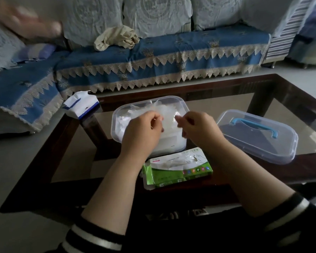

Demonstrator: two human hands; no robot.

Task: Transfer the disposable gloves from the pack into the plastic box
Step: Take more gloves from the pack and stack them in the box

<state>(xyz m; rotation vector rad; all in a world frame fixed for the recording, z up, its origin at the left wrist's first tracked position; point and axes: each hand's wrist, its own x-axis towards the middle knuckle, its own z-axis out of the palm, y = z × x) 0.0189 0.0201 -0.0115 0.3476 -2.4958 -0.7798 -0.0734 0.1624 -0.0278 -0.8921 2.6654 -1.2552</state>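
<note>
Gloves: thin clear disposable gloves (169, 115) held over the open plastic box, with more crumpled film lying inside it.
Left hand: left hand (142, 130) has its fingers curled, thumb and fingertips pinching the film at its left edge.
Right hand: right hand (199, 128) is likewise curled, pinching the film's right edge; the two hands sit near each other above the box.
Plastic box: clear plastic box (117, 114), rounded corners, stands mid-table, partly covered by the hands.
Pack: green and white glove pack (179, 168) lies flat just in front of the box, between the forearms, with film showing at its torn top.
Writing: the pack bears a hand outline and a row of small coloured icons; its text is too small to read.
Lid: clear lid (257, 137) with a blue handle rests to the right of the box.
Tissue pack: white and blue tissue pack (81, 105) sits at the table's far left corner.
Surface: dark-framed glass coffee table (263, 99).
Room: blue sofa (153, 57) with lace trim stands behind, and a beige cloth (117, 38) lies crumpled on its seat.
</note>
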